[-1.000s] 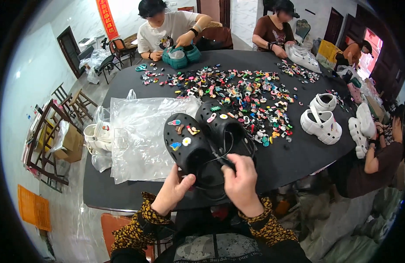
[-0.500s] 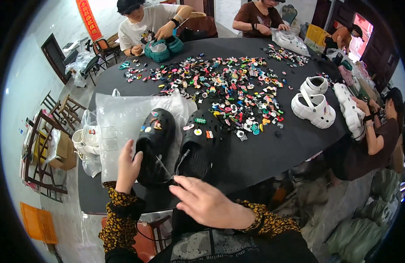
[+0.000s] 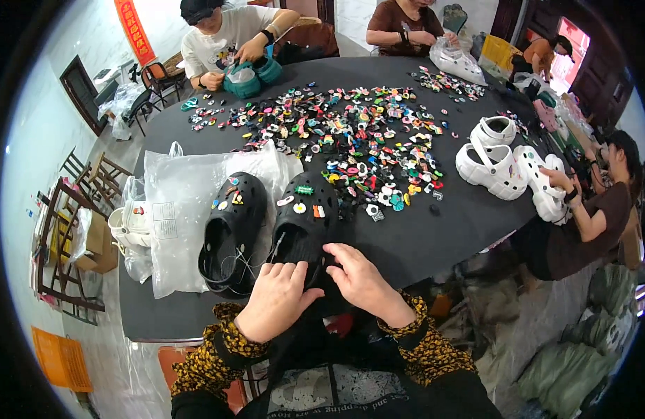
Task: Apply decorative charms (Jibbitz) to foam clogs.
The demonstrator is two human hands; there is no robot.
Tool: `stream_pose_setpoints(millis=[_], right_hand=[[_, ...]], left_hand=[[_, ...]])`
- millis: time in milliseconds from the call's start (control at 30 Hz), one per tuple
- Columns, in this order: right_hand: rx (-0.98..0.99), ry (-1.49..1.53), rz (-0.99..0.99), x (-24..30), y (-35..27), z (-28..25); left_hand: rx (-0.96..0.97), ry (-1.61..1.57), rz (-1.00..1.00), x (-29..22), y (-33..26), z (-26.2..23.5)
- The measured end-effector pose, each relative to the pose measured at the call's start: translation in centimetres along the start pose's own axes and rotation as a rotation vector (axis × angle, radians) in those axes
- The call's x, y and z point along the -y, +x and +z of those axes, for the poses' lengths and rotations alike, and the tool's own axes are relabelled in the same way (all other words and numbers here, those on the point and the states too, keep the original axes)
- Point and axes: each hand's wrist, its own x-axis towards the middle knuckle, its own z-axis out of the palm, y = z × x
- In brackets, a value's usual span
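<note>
Two black clogs stand side by side before me, toes pointing away, with colourful charms on their tops. My left hand point(image 3: 280, 297) has its fingers bent over the heel end of the right-hand clog point(image 3: 312, 227), its thumb pointing right. Close against that clog's right side is my right hand point(image 3: 364, 283), thumb and fingers apart. Between the heels, a thin clear tie point(image 3: 240, 260) links this clog to the left-hand clog point(image 3: 242, 220). The left-hand clog rests partly on a clear plastic bag point(image 3: 179, 223). My fingers hide the right-hand clog's heel.
A wide scatter of small charms point(image 3: 364, 129) covers the dark table point(image 3: 420, 241) beyond the clogs. White clogs point(image 3: 494, 171) are at the right, where a seated person handles one. Across the table, one person holds green clogs point(image 3: 242, 82); another handles a bagged white pair point(image 3: 459, 61).
My left hand has moved right, from the left-hand clog to the right-hand clog's heel. My right hand has left the tie for that clog's right side. The right-hand person's white clog has come down.
</note>
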Motion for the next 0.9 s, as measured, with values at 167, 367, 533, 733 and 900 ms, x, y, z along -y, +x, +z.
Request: stream_pose_setpoints(millis=[167,367,533,733,900], right_hand=[[0.042,0.109,0.072,-0.5,-0.9,0.8],[0.226,0.214,0.038,0.3,-1.2,-0.3],[0.241,0.08,-0.021,0.8,-0.4,-4.0],[0.126,0.058,-0.061,2.2,1.9,-7.8],[-0.061,0.056,-0.031,3.0,4.5,-9.8]], left_hand=[[0.123,0.098,0.088,1.1,-0.3,0.6],[0.166,0.224,0.06,2.3,-2.0,-3.1],[0.235,0.08,0.008,3.9,-4.1,-3.9],[-0.016,-0.134,-0.094,2.8,-3.0,-2.1],[-0.152,-1.407,-0.612,3.7,0.0,0.7]])
